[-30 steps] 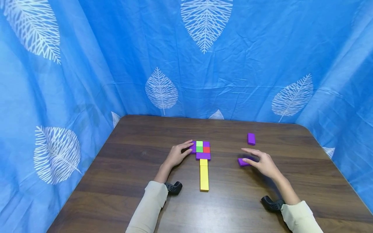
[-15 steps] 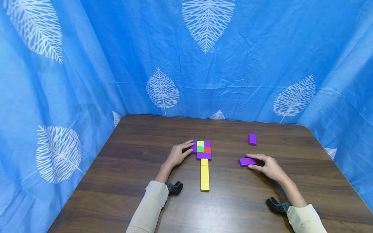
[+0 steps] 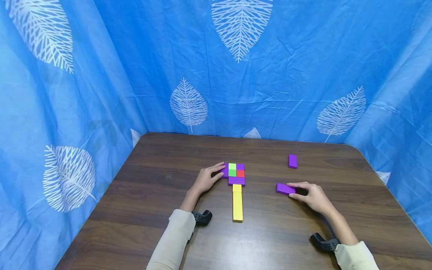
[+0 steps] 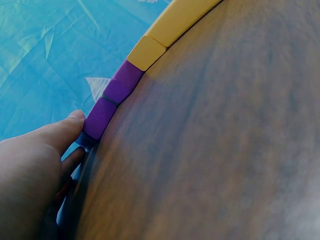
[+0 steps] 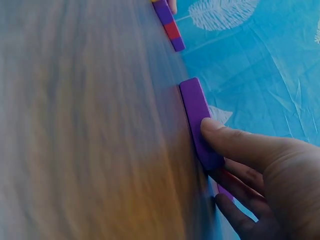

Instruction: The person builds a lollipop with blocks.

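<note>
My left hand [image 3: 204, 180] holds the upright purple block [image 3: 225, 171] at the left side of a flat block pattern, with thumb and fingers at its two ends. Beside that block sit a light green block [image 3: 232, 166], a green block [image 3: 232, 173], a red block [image 3: 240, 173] and a small purple block [image 3: 240, 167]. Below them a purple block [image 3: 236, 181] lies crosswise, and yellow blocks [image 3: 237, 206] run down from it in a column. Over to the right, my right hand [image 3: 315, 198] pinches a loose purple block [image 5: 197, 120] between thumb and fingers, low at the tabletop.
Another purple block [image 3: 292, 161] lies farther back on the right of the brown wooden table [image 3: 162, 157]. A blue curtain with white leaves [image 3: 287, 67] hangs behind the table and along its sides. Each wrist wears a black camera mount [image 3: 324, 243].
My right hand has shifted right and closed its thumb and fingers on the right end of the loose purple block, which has turned slightly. My left hand stays in place.
</note>
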Demonstrator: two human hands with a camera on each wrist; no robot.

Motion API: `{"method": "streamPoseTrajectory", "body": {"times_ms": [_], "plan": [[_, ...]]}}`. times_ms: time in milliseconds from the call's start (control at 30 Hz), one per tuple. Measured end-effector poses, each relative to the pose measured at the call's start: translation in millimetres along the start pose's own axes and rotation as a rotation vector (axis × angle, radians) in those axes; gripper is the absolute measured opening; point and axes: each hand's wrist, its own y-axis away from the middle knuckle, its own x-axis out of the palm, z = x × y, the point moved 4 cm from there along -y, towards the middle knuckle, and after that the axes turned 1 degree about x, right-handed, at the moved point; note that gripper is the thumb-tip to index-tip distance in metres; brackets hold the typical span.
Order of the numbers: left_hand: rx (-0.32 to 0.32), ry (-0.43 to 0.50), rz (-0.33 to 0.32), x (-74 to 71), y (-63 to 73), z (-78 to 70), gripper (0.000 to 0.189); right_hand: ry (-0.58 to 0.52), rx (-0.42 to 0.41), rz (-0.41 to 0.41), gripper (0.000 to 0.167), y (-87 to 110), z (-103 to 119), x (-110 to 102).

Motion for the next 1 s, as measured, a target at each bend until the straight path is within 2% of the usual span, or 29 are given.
{"method": "streamPoseTrajectory", "body": {"times_ms": [267,500,633,1000], "plan": [[-0.011,-0.002,0.010,0.9,0.4,2.2,0.036,0.029,-0.072,-0.042,0.034,-0.3,12.9,12.2],[-0.007,-0.001,0.005,1.2,-0.6,3.4,0.036,0.010,-0.134,-0.063,0.034,-6.2,29.6,22.5],[0.006,-0.006,0.003,1.1,-1.0,3.7,0.036,-0.034,-0.137,-0.067,0.034,-14.0,39.3,26.9],[0.005,-0.013,0.010,1.1,-0.7,3.6,0.036,-0.113,-0.176,-0.155,0.034,-49.9,72.2,37.4]]}}
